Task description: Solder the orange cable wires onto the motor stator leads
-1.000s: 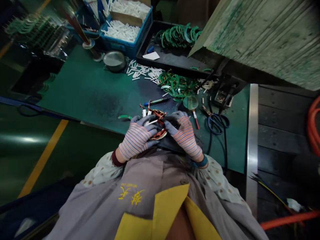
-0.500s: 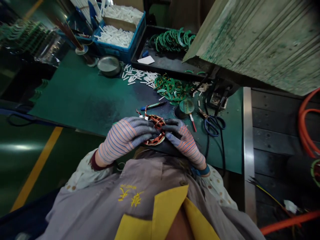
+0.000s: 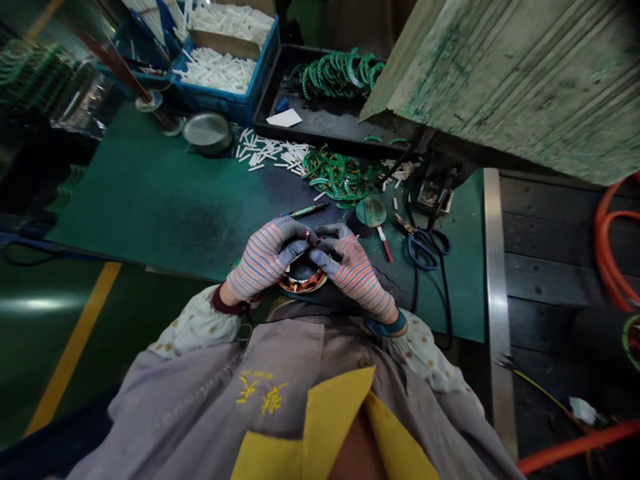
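Observation:
A ring-shaped motor stator (image 3: 303, 285) with reddish copper windings sits at the table's front edge, close to my body. My hands wear striped gloves with grey fingers and cover its far side. My left hand (image 3: 273, 257) is closed, thumb and forefinger pinching a thin reddish copper wire (image 3: 307, 236) above the ring. Close against it, my right hand (image 3: 350, 263) is also closed, its fingertips meeting the left ones at the wire. The exact grip is partly hidden by the fingers. Just beyond the hands lies a marker pen (image 3: 309, 211).
Green curved strips (image 3: 340, 175) and white tubes (image 3: 270, 150) lie in piles behind. Scissors (image 3: 425, 245), a round green-topped container (image 3: 371, 213) and a red-white stick (image 3: 385, 244) are at right. A blue bin (image 3: 240, 103), black tray (image 3: 320, 123) and metal tin (image 3: 207, 131) stand farther back.
Both hands have drawn up and together. From spread over the stator's windings, the fingers have closed into a pinch above its far side. More of the ring's near side shows.

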Demonstrator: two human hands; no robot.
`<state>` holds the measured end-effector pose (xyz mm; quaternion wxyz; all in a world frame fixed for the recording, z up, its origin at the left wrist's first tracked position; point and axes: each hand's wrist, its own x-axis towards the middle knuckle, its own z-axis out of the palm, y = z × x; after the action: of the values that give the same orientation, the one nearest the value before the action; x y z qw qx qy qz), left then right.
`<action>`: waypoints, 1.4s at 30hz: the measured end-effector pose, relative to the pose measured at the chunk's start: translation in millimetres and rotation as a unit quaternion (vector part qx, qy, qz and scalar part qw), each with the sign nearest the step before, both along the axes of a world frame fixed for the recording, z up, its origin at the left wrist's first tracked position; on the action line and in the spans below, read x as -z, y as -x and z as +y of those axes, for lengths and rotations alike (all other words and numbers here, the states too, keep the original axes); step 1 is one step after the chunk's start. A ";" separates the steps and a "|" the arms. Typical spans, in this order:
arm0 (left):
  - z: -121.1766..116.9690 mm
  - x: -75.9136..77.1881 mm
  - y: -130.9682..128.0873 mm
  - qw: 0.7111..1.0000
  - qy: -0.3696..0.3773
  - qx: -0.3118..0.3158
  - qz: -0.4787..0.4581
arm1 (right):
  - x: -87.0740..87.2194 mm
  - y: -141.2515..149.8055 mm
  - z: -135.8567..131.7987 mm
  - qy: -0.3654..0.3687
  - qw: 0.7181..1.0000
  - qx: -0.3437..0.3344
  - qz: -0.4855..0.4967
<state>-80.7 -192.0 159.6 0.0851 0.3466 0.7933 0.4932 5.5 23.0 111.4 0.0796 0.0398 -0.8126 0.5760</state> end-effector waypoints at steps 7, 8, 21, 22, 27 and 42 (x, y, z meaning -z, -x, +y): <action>-32.4 -80.4 35.2 0.996 0.038 -0.074 -0.006 | 14.1 -5.8 -3.3 -0.007 0.999 0.013 0.048; -36.6 -99.1 49.3 0.995 0.057 -0.079 0.023 | 16.3 -5.7 -4.3 -0.009 0.998 0.014 0.055; 105.5 -53.0 300.3 0.815 0.553 -0.081 0.151 | 31.4 -7.7 -8.3 0.038 0.993 -0.011 0.108; 111.8 -40.8 306.9 0.810 0.562 -0.080 0.147 | 31.2 -8.2 -9.1 0.043 0.994 -0.013 0.104; 110.9 -22.8 324.9 0.804 0.570 -0.077 0.150 | 32.9 -9.3 -12.2 0.059 0.994 -0.012 0.095; 82.3 -41.2 337.6 0.867 0.420 -0.187 0.193 | 37.2 -17.3 -13.3 0.069 0.995 -0.006 0.070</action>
<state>-418.3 -109.6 200.8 -0.0257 0.2112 0.9761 0.0433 22.8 9.7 74.1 0.1356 0.0792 -0.7629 0.6272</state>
